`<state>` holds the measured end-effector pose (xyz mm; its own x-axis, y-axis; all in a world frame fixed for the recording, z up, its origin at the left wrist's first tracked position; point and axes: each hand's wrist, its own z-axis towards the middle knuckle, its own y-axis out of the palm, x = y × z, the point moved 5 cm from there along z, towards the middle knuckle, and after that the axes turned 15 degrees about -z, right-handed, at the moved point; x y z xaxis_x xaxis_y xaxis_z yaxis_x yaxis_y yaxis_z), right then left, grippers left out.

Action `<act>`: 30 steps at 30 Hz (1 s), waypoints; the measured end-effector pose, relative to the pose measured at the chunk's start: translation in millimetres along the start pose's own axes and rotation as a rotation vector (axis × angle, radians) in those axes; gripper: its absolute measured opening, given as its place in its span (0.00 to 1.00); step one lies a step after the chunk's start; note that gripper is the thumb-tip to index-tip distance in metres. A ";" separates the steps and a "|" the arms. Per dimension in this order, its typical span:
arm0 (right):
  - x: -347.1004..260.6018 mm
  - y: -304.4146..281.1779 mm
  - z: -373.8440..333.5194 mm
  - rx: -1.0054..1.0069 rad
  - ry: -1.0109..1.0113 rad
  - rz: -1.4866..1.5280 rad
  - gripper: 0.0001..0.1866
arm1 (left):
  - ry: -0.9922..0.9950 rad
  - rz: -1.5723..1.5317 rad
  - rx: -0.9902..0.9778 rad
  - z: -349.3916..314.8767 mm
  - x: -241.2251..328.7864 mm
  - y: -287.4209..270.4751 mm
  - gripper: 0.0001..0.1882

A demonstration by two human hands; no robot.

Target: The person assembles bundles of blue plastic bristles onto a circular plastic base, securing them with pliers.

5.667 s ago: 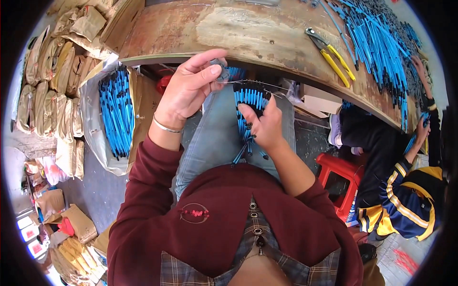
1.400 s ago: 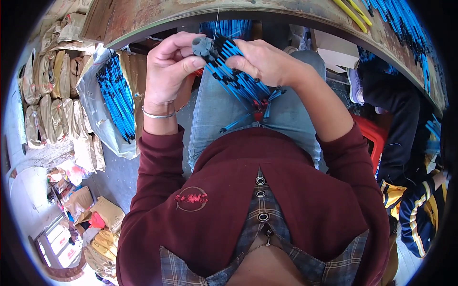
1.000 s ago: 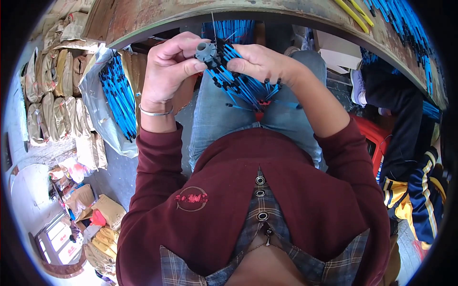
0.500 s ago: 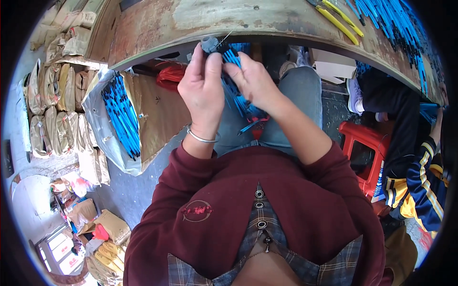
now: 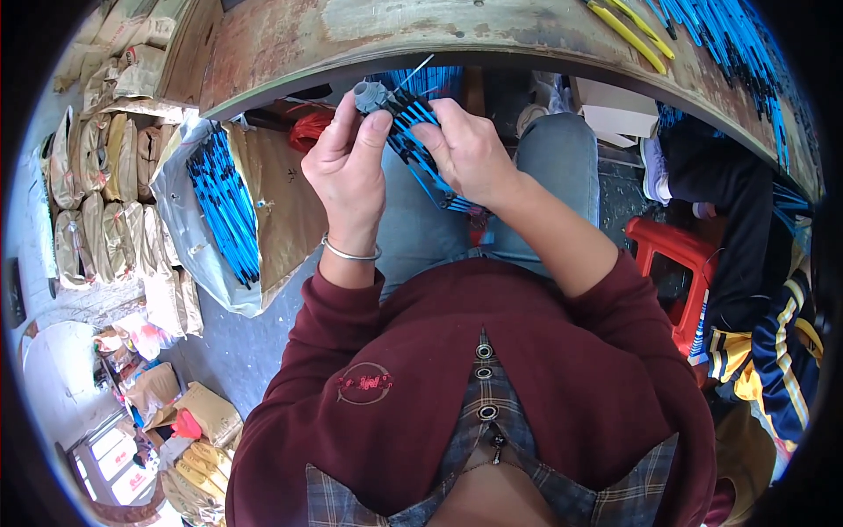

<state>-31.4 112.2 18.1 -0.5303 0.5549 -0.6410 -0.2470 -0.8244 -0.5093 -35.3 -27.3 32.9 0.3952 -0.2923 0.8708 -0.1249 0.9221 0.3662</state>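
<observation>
Just below the table edge, my left hand (image 5: 349,167) grips a grey, round, ribbed hub (image 5: 372,97) between thumb and fingers. A bundle of thin blue rods with black joints (image 5: 420,151) runs from the hub down toward my lap. My right hand (image 5: 472,156) is closed on these rods, its thumb and index finger pinched close to the hub. A thin pale wire (image 5: 416,70) sticks up and out beside the hub. The lower ends of the rods hang between my knees, partly behind my right hand.
Yellow-handled pliers (image 5: 628,33) and piles of blue rods (image 5: 724,53) lie on the wooden table (image 5: 395,31). At left stands an open sack (image 5: 285,189) of blue rods, with stacked brown paper packages (image 5: 105,233) beyond. A red stool (image 5: 676,255) and another person's leg (image 5: 733,211) are at right.
Both hands have shifted slightly, the left one to the left and lower with the hub. More of the rod bundle shows between the hands, its lower ends now gathered closer together.
</observation>
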 end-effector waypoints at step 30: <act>-2.4 17.1 15.3 -0.404 0.057 0.049 0.13 | -0.236 -0.233 -0.145 -4.2 -4.3 -3.1 0.16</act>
<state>-46.8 95.1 19.7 -0.4850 0.5310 -0.6949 0.1213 -0.7460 -0.6548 -32.8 -27.9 26.7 0.1752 -0.5339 0.8272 0.0807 0.8452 0.5284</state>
